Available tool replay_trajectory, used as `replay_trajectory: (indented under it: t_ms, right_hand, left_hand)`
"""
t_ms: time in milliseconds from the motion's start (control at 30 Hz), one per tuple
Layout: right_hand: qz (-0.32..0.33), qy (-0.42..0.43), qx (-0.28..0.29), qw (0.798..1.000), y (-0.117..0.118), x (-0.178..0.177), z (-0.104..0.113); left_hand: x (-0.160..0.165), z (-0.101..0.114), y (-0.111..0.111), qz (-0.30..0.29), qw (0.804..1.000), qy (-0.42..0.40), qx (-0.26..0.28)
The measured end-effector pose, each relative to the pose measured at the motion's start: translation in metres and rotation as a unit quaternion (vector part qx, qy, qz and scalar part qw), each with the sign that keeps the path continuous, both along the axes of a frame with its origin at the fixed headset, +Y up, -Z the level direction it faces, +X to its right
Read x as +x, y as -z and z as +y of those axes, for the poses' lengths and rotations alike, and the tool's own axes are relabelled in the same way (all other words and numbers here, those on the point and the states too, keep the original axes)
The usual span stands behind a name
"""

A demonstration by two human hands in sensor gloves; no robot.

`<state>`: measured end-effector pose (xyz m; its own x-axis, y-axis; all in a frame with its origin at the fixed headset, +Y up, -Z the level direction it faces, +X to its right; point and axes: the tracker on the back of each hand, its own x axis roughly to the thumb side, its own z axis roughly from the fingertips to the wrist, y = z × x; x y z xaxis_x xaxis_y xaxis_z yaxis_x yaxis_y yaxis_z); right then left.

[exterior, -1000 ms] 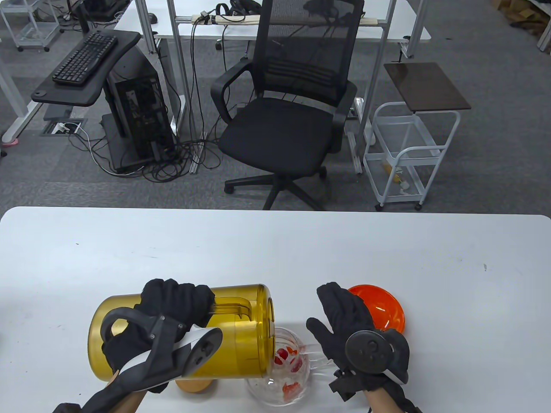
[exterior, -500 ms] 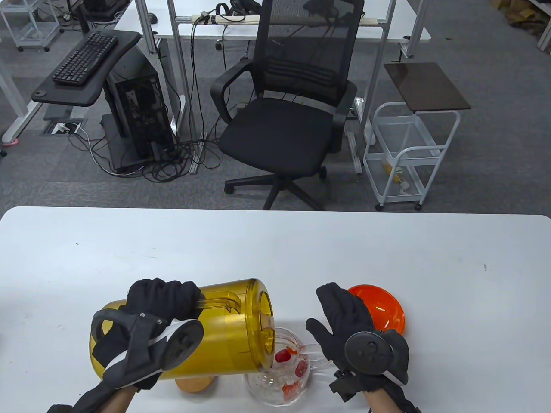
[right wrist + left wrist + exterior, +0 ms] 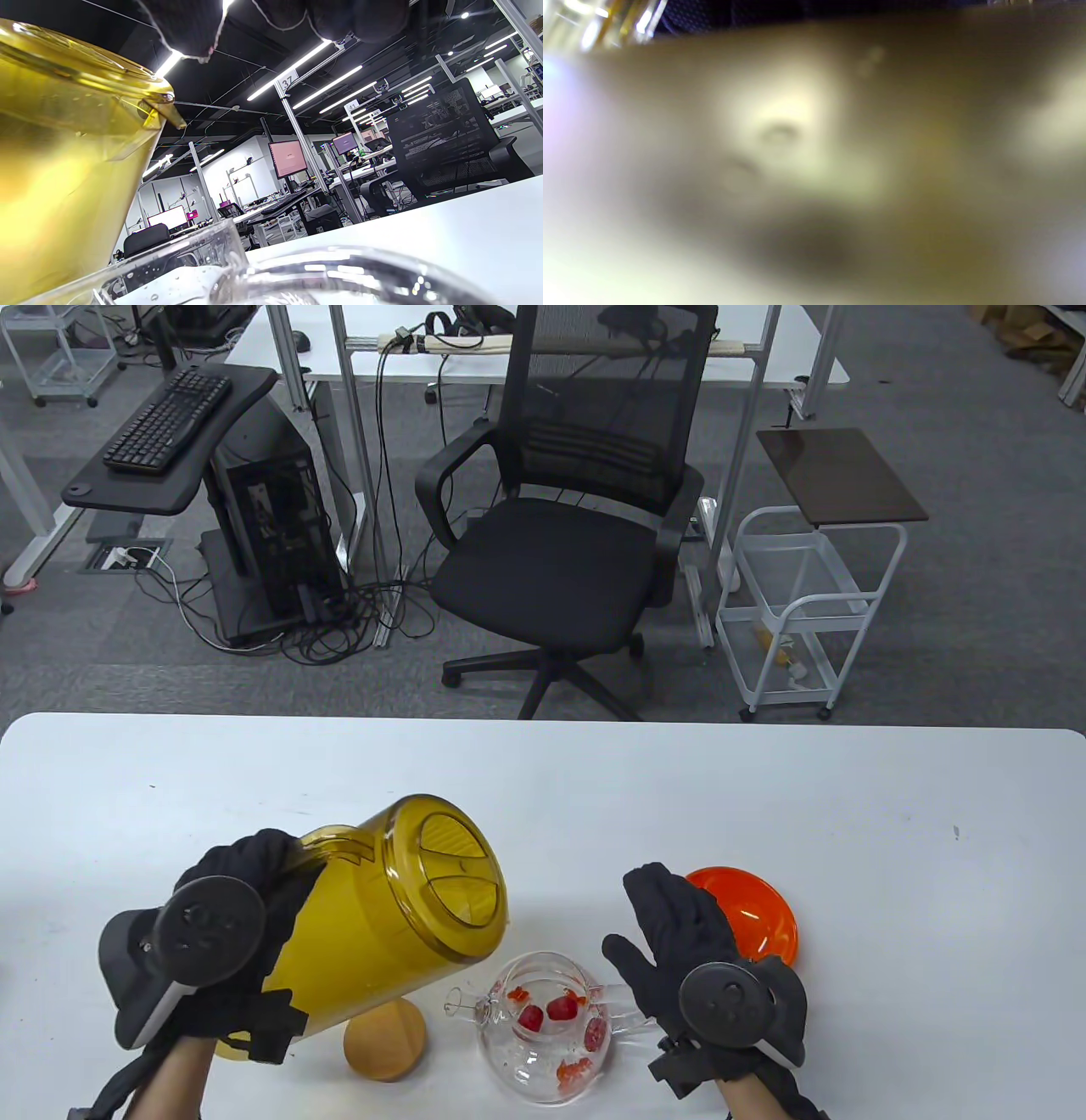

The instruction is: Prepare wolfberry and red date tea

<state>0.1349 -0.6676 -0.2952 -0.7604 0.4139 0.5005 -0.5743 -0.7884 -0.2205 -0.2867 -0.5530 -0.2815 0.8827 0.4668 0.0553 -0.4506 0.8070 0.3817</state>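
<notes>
The white table (image 3: 543, 797) is sitting under everything. On its near side, the biggest thing is the yellow pitcher (image 3: 390, 916). It is see-through and it is leaning, with its lidded top pointing up and to the right. The left hand (image 3: 229, 933) is holding the pitcher by its handle, with the fingers wrapping around it. The pitcher is hanging to the left of the glass teapot and is not touching it. In the right wrist view the pitcher (image 3: 63, 169) is filling the left side, with its little spout sticking out. The left wrist view is all blurry yellow and brown, so nothing clear is showing there.

The right hand (image 3: 687, 950) is lying just right of the teapot. Its fingers are stretching out flat and wide, and it is gripping nothing. It is sitting right beside the teapot's handle, but I cannot tell if it is touching.

The orange dish (image 3: 751, 912) is peeking out behind the right hand, farther back on the table.

The glass teapot (image 3: 547, 1035) is standing upright near the front edge, between the two hands. Its top is open. Red dates and little red berries (image 3: 556, 1010) are lying inside it.

The round wooden lid (image 3: 384, 1041) is lying flat just left of the teapot, under the pitcher.
</notes>
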Motion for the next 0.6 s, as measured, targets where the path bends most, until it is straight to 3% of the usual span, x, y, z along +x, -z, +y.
replay_trajectory:
  t_ms: [200,333,600]
  right_hand:
    - [-0.001,-0.003,-0.001,1.0,-0.001,-0.001,-0.001]
    - [-0.001,-0.006,-0.002,1.0,0.0,-0.002,-0.002]
    - [-0.002,-0.008,-0.004,1.0,0.0,-0.002,-0.002]
  left_hand:
    - [-0.045,-0.028,0.006,0.062,0.986,-0.153,0.014]
    - [-0.069,-0.054,0.008,0.104,0.965,-0.239,0.022]
    - [-0.092,-0.098,0.01,0.154,0.927,-0.339,0.035]
